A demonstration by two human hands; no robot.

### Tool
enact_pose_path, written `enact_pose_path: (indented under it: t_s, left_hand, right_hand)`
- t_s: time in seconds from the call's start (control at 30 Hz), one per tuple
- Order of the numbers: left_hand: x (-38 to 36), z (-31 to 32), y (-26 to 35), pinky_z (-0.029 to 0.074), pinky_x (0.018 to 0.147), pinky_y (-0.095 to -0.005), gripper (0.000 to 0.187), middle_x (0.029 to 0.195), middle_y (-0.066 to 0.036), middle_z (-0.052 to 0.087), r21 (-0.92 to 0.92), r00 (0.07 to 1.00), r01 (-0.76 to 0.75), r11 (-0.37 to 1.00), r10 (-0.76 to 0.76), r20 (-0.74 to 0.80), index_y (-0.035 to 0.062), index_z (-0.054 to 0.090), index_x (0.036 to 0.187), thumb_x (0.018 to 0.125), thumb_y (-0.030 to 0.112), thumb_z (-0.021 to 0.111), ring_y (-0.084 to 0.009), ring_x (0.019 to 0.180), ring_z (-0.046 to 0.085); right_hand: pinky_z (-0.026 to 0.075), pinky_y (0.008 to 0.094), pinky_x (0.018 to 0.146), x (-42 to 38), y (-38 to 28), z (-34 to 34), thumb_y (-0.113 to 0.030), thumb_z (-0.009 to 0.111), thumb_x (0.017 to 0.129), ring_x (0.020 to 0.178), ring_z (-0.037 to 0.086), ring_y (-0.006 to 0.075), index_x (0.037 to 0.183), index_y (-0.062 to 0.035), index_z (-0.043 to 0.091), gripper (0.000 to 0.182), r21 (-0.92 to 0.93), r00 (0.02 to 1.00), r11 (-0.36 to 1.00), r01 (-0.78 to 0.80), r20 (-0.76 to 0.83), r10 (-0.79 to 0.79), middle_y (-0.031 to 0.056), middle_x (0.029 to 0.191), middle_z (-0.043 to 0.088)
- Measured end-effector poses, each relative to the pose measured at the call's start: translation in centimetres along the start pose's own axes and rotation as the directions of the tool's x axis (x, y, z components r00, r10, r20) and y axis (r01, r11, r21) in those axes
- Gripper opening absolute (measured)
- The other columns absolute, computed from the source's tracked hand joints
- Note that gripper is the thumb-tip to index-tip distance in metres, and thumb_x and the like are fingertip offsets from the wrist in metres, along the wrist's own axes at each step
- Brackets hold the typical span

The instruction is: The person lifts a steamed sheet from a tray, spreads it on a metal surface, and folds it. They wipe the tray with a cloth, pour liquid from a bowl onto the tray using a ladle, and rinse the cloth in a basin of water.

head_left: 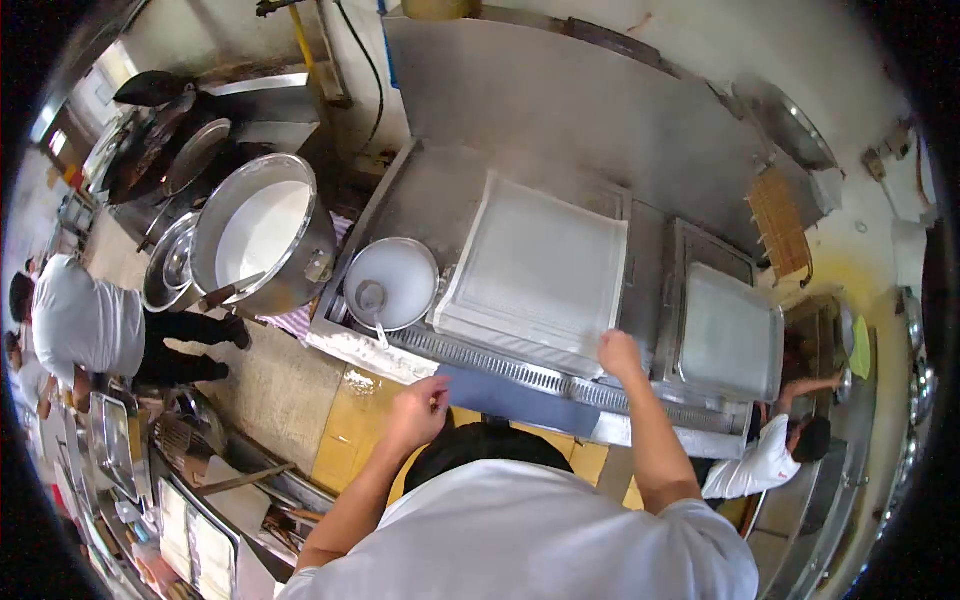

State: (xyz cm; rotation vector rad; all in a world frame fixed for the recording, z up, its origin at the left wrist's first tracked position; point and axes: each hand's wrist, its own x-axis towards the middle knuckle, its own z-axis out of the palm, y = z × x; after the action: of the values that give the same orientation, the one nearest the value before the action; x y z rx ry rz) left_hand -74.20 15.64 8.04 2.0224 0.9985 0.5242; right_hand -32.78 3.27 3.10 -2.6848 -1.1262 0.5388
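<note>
My right hand (620,354) is closed at the front right corner of a large square tray (540,265) lined with pale cloth or covered in a white layer; it pinches something there that I cannot make out. My left hand (421,410) hangs in front of the steel counter, fingers curled together, and whatever it may hold is too small to name. Behind and left of it, a metal bowl (408,268) of white liquid stands on the counter with a ladle (371,297) in it. A second tray (728,330) with a pale surface lies to the right.
A big pot (318,225) of white liquid stands at the left. One person (95,315) is at the far left, another (770,460) at the right. A slotted drain (480,362) runs along the counter's front. A woven rack (780,225) hangs at the right.
</note>
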Motion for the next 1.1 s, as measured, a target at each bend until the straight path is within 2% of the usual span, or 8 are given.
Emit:
enact_pose_path:
  t_s: [0.23, 0.47, 0.6, 0.7, 0.83, 0.93, 1.07, 1.1]
  left_hand:
    - [-0.4, 1.9, 3.1, 0.058, 0.078, -0.046, 0.028, 0.102, -0.018, 0.069, 0.078, 0.992, -0.09, 0.993, 0.096, -0.087, 0.0063, 0.07, 0.115, 0.087, 0.006, 0.068, -0.0385, 0.088, 0.07]
    - [-4.9, -1.1, -0.3, 0.059, 0.078, -0.0452, 0.037, 0.107, -0.018, 0.067, 0.135, 0.971, 0.215, 0.967, -0.196, -0.139, 0.0169, 0.066, 0.13, 0.093, 0.014, 0.068, -0.0342, 0.088, 0.071]
    - [-7.0, -4.3, -4.2, 0.058, 0.081, -0.0449, 0.04, 0.112, -0.018, 0.066, 0.075, 0.954, 0.2, 0.977, -0.177, -0.241, 0.0141, 0.063, 0.134, 0.095, 0.016, 0.067, -0.0319, 0.087, 0.072]
    - [-7.9, -9.3, -5.2, 0.058, 0.084, -0.0434, 0.04, 0.119, -0.019, 0.065, 0.0, 0.933, 0.235, 0.972, -0.225, -0.282, 0.0092, 0.063, 0.134, 0.095, 0.017, 0.068, -0.0298, 0.089, 0.072]
    - [-9.3, -15.9, -9.3, 0.057, 0.085, -0.0424, 0.038, 0.122, -0.018, 0.064, -0.024, 0.891, 0.23, 0.973, -0.22, -0.397, 0.0082, 0.064, 0.131, 0.094, 0.014, 0.068, -0.0296, 0.091, 0.072]
    - [-11.4, -20.5, -12.9, 0.057, 0.085, -0.0418, 0.037, 0.125, -0.017, 0.063, -0.086, 0.841, 0.235, 0.968, -0.246, -0.482, 0.0073, 0.065, 0.129, 0.093, 0.012, 0.069, -0.0302, 0.093, 0.071]
    - [-13.4, -25.7, -16.3, 0.056, 0.088, -0.0421, 0.036, 0.124, -0.016, 0.064, -0.081, 0.789, 0.311, 0.947, -0.305, -0.533, 0.0066, 0.065, 0.128, 0.094, 0.014, 0.068, -0.0325, 0.095, 0.07]
    - [-13.8, -26.8, -16.6, 0.056, 0.088, -0.0424, 0.035, 0.124, -0.016, 0.064, -0.05, 0.79, 0.323, 0.945, -0.299, -0.535, 0.0066, 0.065, 0.128, 0.094, 0.015, 0.068, -0.0329, 0.096, 0.07]
  right_hand:
    - [0.055, 0.0407, 0.073, -1.9, -7.8, 0.6, -0.021, 0.069, 0.087, 0.081, 0.071, 0.0324, 0.086, -0.002, 0.073, 0.019, 0.348, 0.964, 0.899, 0.267, -0.077, -0.256, 0.0188, 0.088, 0.073]
    - [0.055, 0.0396, 0.071, -5.5, -20.4, 1.7, -0.022, 0.075, 0.083, 0.077, 0.07, 0.0349, 0.07, -0.0008, 0.072, 0.025, 0.499, 0.693, 0.586, 0.638, -0.04, -0.72, 0.0181, 0.078, 0.07]
    - [0.056, 0.0393, 0.077, -8.1, -28.8, 0.3, -0.018, 0.077, 0.083, 0.094, 0.069, 0.0314, 0.121, -0.0021, 0.07, 0.041, 0.537, 0.57, 0.486, 0.69, 0.011, -0.822, 0.0186, 0.113, 0.068]
    - [0.057, 0.0346, 0.076, -9.0, -35.8, 0.4, -0.014, 0.076, 0.083, 0.102, 0.065, 0.0257, 0.146, -0.0019, 0.052, 0.068, 0.478, 0.456, 0.4, 0.782, -0.001, -0.89, 0.0168, 0.13, 0.06]
    - [0.053, 0.0425, 0.095, -12.5, -47.8, -1.2, -0.014, 0.075, 0.084, 0.126, 0.055, 0.0391, 0.155, -0.0051, 0.038, 0.081, 0.458, 0.372, 0.307, 0.834, -0.056, -0.926, 0.0223, 0.148, 0.046]
    - [0.047, 0.0458, 0.105, -14.2, -56.2, -1.0, -0.008, 0.072, 0.083, 0.135, 0.046, 0.0444, 0.155, -0.0072, 0.038, 0.079, 0.122, 0.085, 0.051, 0.991, -0.289, -0.954, 0.0226, 0.152, 0.042]
    - [0.043, 0.0496, 0.112, -14.6, -64.7, 0.4, 0.007, 0.061, 0.078, 0.139, 0.041, 0.0466, 0.144, -0.0068, 0.05, 0.069, -0.147, -0.145, -0.135, 0.98, -0.059, -0.988, 0.0231, 0.155, 0.039]
    - [0.046, 0.048, 0.109, -13.7, -66.0, 1.3, 0.01, 0.058, 0.075, 0.134, 0.049, 0.0431, 0.125, -0.0038, 0.062, 0.052, -0.092, -0.127, -0.124, 0.988, -0.036, -0.991, 0.0215, 0.148, 0.05]
